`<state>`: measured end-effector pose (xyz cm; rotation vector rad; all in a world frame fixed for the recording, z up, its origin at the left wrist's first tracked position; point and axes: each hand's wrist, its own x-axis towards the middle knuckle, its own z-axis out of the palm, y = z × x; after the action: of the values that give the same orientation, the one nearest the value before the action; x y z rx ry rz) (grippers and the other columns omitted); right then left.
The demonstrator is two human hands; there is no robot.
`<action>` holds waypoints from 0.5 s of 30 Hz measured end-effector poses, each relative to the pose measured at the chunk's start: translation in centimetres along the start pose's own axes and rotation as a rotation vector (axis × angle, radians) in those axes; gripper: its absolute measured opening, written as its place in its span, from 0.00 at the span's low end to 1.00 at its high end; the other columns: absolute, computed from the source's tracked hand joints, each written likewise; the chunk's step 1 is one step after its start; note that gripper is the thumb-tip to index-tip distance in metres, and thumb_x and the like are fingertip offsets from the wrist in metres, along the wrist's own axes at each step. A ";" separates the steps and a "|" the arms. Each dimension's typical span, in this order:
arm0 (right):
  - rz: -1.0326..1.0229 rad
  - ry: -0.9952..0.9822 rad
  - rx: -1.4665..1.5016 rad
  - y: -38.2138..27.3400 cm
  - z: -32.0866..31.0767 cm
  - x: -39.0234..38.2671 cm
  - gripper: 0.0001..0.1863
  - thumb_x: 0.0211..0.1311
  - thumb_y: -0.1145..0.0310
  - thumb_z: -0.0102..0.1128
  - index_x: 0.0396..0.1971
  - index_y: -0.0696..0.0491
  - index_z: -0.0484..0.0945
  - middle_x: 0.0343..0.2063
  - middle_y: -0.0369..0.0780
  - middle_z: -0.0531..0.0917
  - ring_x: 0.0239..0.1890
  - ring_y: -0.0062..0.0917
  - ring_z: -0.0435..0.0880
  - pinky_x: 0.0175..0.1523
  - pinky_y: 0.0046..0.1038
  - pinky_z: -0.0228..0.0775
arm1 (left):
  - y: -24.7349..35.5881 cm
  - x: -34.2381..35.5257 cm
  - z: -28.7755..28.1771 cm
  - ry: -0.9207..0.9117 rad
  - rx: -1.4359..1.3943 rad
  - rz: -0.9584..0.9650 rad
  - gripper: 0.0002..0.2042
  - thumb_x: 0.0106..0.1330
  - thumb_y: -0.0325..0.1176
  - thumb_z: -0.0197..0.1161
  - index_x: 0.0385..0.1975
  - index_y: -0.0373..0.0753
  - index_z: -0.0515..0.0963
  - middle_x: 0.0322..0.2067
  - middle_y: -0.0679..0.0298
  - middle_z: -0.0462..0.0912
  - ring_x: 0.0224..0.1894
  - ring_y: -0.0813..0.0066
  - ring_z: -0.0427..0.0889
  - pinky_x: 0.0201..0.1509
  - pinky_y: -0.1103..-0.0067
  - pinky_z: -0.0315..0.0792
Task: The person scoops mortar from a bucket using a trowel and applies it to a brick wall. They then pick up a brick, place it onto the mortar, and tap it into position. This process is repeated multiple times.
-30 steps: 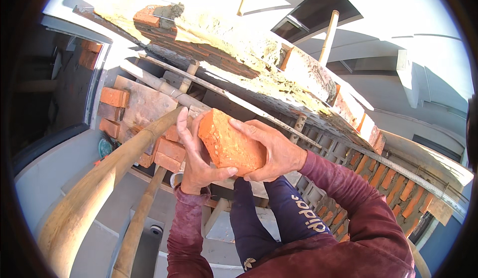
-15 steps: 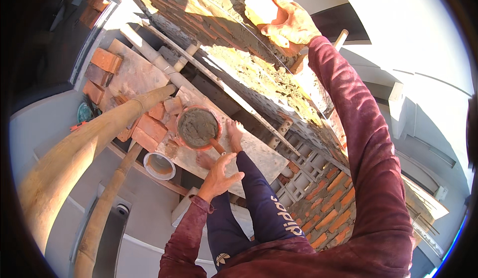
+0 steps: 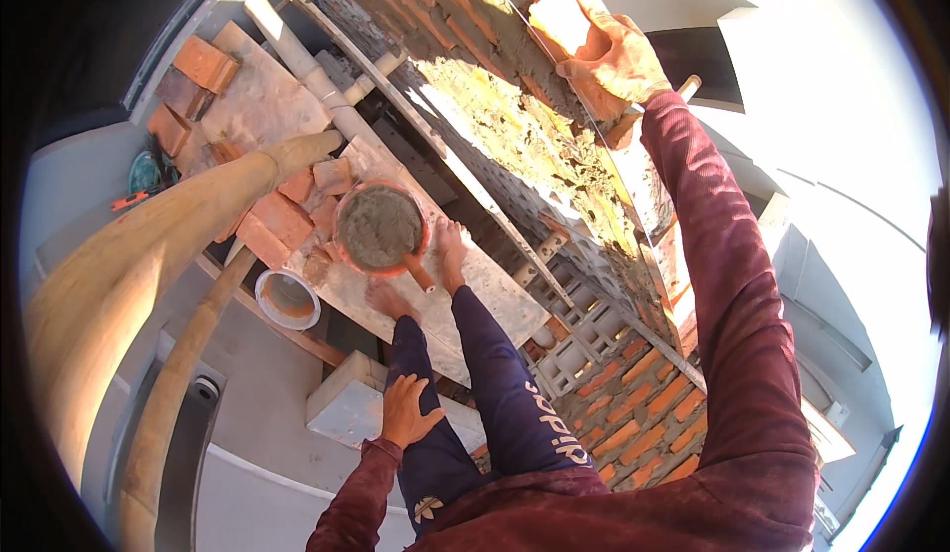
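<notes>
On top of the brick wall (image 3: 435, 18), my right hand (image 3: 621, 55) is closed over a sunlit orange brick (image 3: 560, 20). A thin string line (image 3: 539, 43) runs along the wall beside that brick, and wet mortar (image 3: 554, 146) lies rough over the courses. Lower down, my left hand (image 3: 404, 412) rests on my thigh with its fingers stretched out, holding nothing. Past my feet stands a round bucket (image 3: 427, 240) of grey mortar. A trowel's wooden handle (image 3: 421, 273) sticks out over the bucket's rim, its blade hidden.
I stand barefoot on a plank platform (image 3: 485, 300). Several loose bricks (image 3: 206, 64) lie at its left side. Thick bamboo poles (image 3: 188, 226) rise at the left. A white bucket (image 3: 288, 300) stands by the platform's edge. Long rails (image 3: 450, 156) run between platform and wall.
My left hand has drawn back from near the trowel handle down to my thigh. The right hand stays on the brick at the wall top. The whole view has shifted slightly.
</notes>
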<state>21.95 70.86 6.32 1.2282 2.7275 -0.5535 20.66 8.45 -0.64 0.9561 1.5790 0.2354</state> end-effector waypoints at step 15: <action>-0.077 0.009 -0.040 1.9 2.1 -0.2 0.54 0.38 0.47 0.79 0.70 0.44 0.62 0.51 0.46 0.74 0.57 0.39 0.74 0.64 0.37 0.67 | -1.4 -1.5 3.6 0.120 -0.042 -0.082 0.31 0.55 0.50 0.68 0.56 0.38 0.75 0.60 0.50 0.73 0.67 0.50 0.65 0.70 0.57 0.55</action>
<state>23.37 71.15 3.80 1.1234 2.7897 -0.4996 23.17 5.29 -1.34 0.8562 1.7123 0.2714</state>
